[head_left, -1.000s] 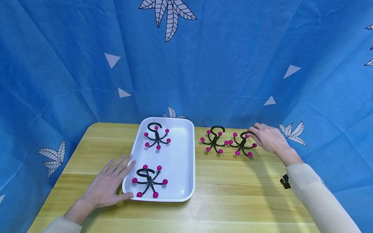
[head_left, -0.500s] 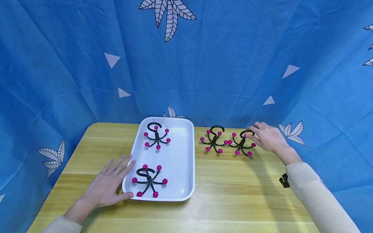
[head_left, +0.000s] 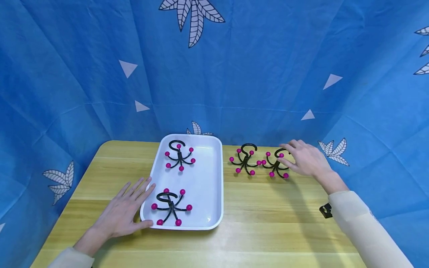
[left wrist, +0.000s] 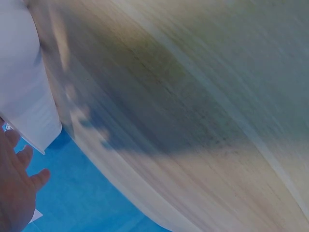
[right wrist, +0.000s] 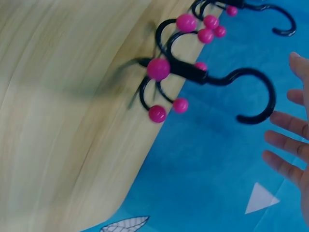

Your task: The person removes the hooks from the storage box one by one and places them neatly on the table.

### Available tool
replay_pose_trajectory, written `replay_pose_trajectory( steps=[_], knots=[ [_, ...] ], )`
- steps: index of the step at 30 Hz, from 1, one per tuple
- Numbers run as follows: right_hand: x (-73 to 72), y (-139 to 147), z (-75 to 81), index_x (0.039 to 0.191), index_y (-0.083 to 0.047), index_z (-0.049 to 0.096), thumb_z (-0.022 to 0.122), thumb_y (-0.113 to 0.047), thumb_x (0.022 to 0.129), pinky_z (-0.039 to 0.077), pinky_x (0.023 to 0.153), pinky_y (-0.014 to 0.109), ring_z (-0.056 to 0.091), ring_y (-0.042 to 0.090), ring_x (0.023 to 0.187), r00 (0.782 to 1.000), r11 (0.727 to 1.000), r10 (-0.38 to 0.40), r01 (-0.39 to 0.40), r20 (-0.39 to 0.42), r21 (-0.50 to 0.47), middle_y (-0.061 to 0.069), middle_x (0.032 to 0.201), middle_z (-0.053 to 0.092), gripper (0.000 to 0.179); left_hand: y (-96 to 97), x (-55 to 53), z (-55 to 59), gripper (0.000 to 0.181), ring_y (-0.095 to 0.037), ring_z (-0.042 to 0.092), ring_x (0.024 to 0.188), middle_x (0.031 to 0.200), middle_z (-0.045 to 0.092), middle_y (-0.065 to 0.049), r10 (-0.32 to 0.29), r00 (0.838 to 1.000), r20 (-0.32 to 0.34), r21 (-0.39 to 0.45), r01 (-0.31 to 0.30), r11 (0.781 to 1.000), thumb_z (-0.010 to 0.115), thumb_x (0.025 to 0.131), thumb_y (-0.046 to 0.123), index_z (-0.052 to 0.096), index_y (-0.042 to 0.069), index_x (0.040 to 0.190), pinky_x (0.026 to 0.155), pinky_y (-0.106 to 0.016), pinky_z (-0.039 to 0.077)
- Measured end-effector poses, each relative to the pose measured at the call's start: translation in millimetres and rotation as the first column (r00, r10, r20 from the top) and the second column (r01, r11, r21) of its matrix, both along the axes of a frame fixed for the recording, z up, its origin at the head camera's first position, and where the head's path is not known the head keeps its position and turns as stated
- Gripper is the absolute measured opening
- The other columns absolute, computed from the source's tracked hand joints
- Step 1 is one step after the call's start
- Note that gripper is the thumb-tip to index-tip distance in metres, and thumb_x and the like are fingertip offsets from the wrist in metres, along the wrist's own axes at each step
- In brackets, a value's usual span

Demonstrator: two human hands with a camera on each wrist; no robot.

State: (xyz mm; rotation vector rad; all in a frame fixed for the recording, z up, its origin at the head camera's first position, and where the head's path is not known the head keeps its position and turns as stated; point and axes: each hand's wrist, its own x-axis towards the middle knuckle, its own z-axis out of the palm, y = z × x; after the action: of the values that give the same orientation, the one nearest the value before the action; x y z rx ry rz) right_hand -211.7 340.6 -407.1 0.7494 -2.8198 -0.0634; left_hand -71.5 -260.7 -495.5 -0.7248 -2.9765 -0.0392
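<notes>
A black hanger hook with several curved arms and pink ball tips stands on the table at the right; its body (head_left: 277,165) and its curved top (right wrist: 263,87) both show. Around that top, in the head view, my right hand (head_left: 306,159) holds its thumb and fingers apart. The right wrist view shows those fingers (right wrist: 287,140) spread beside the hook's curve. My left hand (head_left: 122,212) lies flat with fingers spread at the left rim of a white tray (head_left: 206,186). Inside the tray are two like hooks, one at the back (head_left: 180,158) and one at the front (head_left: 172,206).
Another pink-tipped hook (head_left: 246,162) stands between the tray and the right-hand hook, its ball close to that one's. Wooden boards (head_left: 268,219) make up the tabletop. A blue patterned cloth (head_left: 268,67) hangs behind the back edge.
My right hand has shifted slightly left over the hook's top, its thumb and fingers wider apart. The left hand and the tray stay put.
</notes>
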Motion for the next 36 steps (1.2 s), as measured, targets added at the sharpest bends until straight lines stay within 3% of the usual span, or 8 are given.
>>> replay_pose_trajectory(
  steps=[13,18,26,33,36],
  knots=[
    [19.5,-49,11.3,0.141,-0.015,0.067,0.069,-0.055,0.096,0.062,0.090,0.051,0.068,0.034,0.111,0.995,0.996,0.082,-0.083,-0.050,-0.015,0.012,0.124,0.073,0.060,0.0,0.1,0.0,0.109,-0.039,0.032,0.160,0.175,0.031,-0.009,-0.003,1.000,-0.009,-0.012,0.003,1.000,0.058,0.083,0.086,0.036,0.018,0.165,0.128,-0.063,0.029],
    [26.4,-68,9.0,0.137,-0.014,0.069,0.070,-0.054,0.094,0.063,0.084,0.047,0.070,0.032,0.105,0.984,0.986,0.149,-0.156,-0.101,-0.060,0.010,0.121,0.074,0.059,0.6,0.7,0.6,0.110,-0.039,0.032,0.160,0.175,0.031,-0.009,0.001,1.000,-0.005,-0.016,-0.001,1.000,0.057,0.082,0.087,0.037,0.018,0.165,0.128,-0.063,0.029],
    [40.2,-100,4.7,0.140,-0.016,0.067,0.061,-0.063,0.098,0.062,0.096,0.052,0.072,0.035,0.116,0.973,0.975,0.203,-0.211,-0.107,-0.070,0.012,0.125,0.074,0.064,1.5,0.8,0.0,0.110,-0.039,0.032,0.159,0.175,0.031,-0.009,0.003,1.000,-0.002,-0.012,-0.003,1.000,0.057,0.082,0.087,0.036,0.018,0.166,0.128,-0.063,0.029],
    [48.3,-128,-2.6,0.137,-0.018,0.069,0.070,-0.058,0.093,0.065,0.085,0.043,0.074,0.028,0.104,0.953,0.954,0.274,-0.286,-0.131,-0.086,0.007,0.119,0.076,0.060,1.2,-0.7,-2.5,0.110,-0.039,0.032,0.160,0.175,0.031,-0.008,-0.004,1.000,-0.013,-0.007,0.004,1.000,0.057,0.082,0.087,0.035,0.019,0.166,0.128,-0.062,0.029],
    [51.3,-139,-5.5,0.137,-0.018,0.069,0.073,-0.057,0.092,0.064,0.088,0.043,0.074,0.027,0.105,0.944,0.944,0.300,-0.314,-0.135,-0.098,0.006,0.120,0.076,0.060,0.7,-0.8,-2.7,0.110,-0.039,0.033,0.159,0.175,0.031,-0.009,-0.008,1.000,-0.025,-0.010,0.008,1.000,0.058,0.082,0.087,0.035,0.019,0.166,0.127,-0.062,0.030]
  ],
)
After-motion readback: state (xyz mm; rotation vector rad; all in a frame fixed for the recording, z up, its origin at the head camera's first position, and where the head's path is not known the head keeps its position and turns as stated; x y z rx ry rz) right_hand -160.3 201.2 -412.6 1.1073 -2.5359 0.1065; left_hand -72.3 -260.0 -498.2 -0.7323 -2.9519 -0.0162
